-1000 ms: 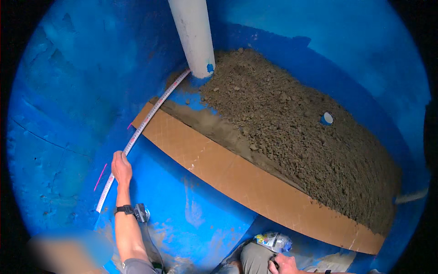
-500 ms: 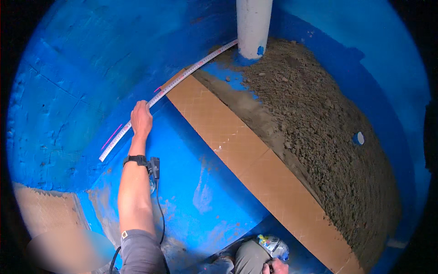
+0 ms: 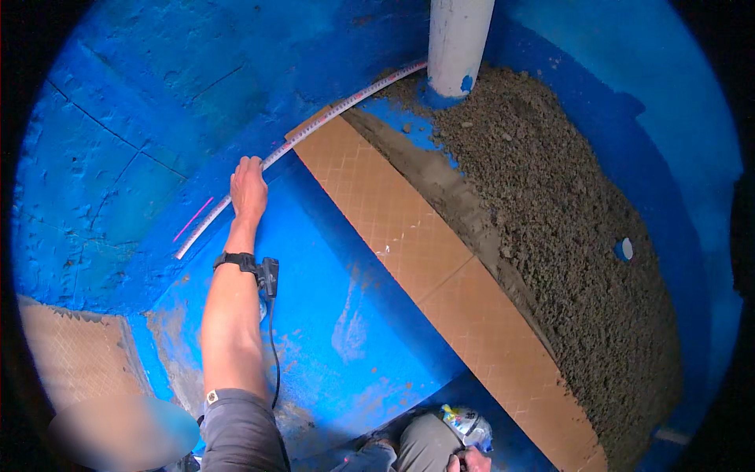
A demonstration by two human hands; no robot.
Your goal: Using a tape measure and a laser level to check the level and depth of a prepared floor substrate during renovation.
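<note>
A long white measuring tape (image 3: 318,123), with marks along its edge, runs in a curve along the foot of the blue wall. My left hand (image 3: 249,189) lies over its nearer part, fingers closed and pressing it against the wall. A black strap with a small dark device (image 3: 268,277) and a cable is on that forearm. The tape's far part crosses the end of a brown tiled ledge (image 3: 393,224) and reaches the white pipe (image 3: 458,47). At the bottom edge my right hand (image 3: 470,459) is partly cut off, fingers curled by my knee; what it holds is hidden.
Coarse grey-brown mortar (image 3: 543,204) covers the area right of the ledge, with a short white pipe end (image 3: 624,249) in it. A pink line (image 3: 193,219) marks the wall. A crumpled clear plastic bag (image 3: 470,429) sits by my knee. Brown tiles (image 3: 75,354) lie lower left.
My view has shifted slightly, so the wall, pipe and tape appear a little higher and farther right. My left hand stays on the tape, and the right stays by my knee.
</note>
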